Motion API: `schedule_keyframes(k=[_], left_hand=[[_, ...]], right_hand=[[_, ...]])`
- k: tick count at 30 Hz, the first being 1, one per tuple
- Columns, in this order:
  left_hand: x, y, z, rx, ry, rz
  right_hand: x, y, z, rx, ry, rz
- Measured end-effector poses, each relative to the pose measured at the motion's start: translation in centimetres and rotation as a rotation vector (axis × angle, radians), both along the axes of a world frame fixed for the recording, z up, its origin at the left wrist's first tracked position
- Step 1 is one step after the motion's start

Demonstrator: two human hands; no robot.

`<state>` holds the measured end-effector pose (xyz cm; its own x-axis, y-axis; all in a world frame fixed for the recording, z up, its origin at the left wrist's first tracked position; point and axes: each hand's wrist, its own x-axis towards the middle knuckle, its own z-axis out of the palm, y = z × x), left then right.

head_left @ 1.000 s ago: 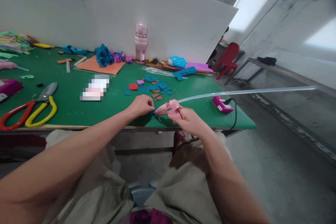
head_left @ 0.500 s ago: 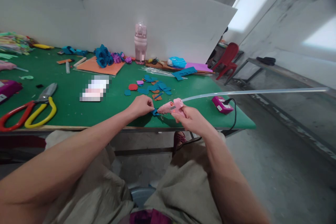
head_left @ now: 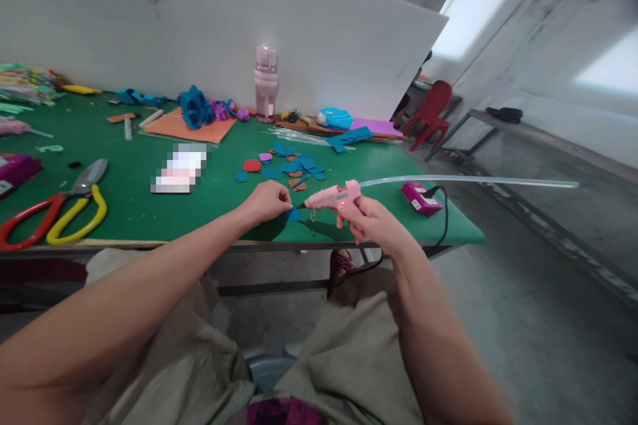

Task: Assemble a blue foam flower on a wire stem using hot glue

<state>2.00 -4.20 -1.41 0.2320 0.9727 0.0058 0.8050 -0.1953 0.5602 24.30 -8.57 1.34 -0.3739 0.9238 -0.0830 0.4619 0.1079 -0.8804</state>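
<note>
My left hand (head_left: 270,201) is closed in a pinch on a small blue felt piece (head_left: 293,214), just above the green tabletop (head_left: 219,212). My right hand (head_left: 367,218) is wrapped around the handle of a pink hot glue gun (head_left: 335,197). Its nozzle points left, close to the blue piece; whether they touch I cannot tell. A long clear glue stick (head_left: 448,178) sticks out of the gun's back to the right. Beyond my hands lie scattered blue felt cutouts (head_left: 302,164), with a red piece (head_left: 252,165) and some brown ones among them.
Large scissors (head_left: 92,192) with red and yellow handles lie at left. A pink bottle (head_left: 266,86) stands by the white board (head_left: 199,26). Felt flowers (head_left: 197,108) rest on an orange sheet (head_left: 169,129). A purple box (head_left: 421,199) with a black cord sits near the right edge.
The glue gun has shifted slightly right and tilted, its nozzle drawn back from the left fingers. My left hand has stayed nearly still with the blue piece.
</note>
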Motion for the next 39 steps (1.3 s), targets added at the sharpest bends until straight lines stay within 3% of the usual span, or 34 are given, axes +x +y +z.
schedule_keyframes(k=[4,9,11,13,16,19,24,27,29,31,33,39], left_hand=[[-0.1,0.1,-0.2,-0.03,-0.061,0.001],[-0.3,-0.2,-0.3,-0.001,-0.147,-0.018],[-0.3,-0.5,-0.2,0.008,-0.205,-0.02],[-0.2,-1.1,0.0,0.016,-0.272,-0.001],[0.1,-2.4,0.3,0.034,-0.346,0.011],[0.4,-3.4,0.8,0.072,-0.367,-0.011],[0.1,-3.4,1.5,0.099,-0.328,-0.017],[-0.2,-3.0,1.7,0.102,-0.309,-0.028],[-0.3,-2.9,1.7,0.1,-0.306,-0.039],[-0.3,-2.9,1.6,0.101,-0.301,-0.055],[-0.3,-2.9,1.4,0.107,-0.286,-0.076],[-0.1,-2.7,1.0,0.103,-0.255,-0.1]], right_hand=[[0.9,1.2,-0.9,-0.129,0.284,-0.051],[2.5,3.6,-3.2,-0.1,0.418,-0.359],[2.9,4.6,-4.0,-0.059,0.339,-0.486],[3.3,5.5,-4.3,-0.015,0.102,-0.573],[3.5,6.3,-4.0,0.078,-0.347,-0.565],[3.4,6.2,-3.3,0.133,-0.613,-0.548],[2.7,5.0,-2.2,0.217,-0.678,-0.545],[1.4,4.1,-1.8,0.408,-0.497,-0.638],[-0.1,3.5,-1.8,0.445,-0.221,-0.454],[-1.8,2.9,-2.0,0.317,0.03,-0.16],[-3.4,2.5,-2.3,0.225,0.128,0.019],[-5.1,2.2,-3.2,0.232,-0.004,0.087]])
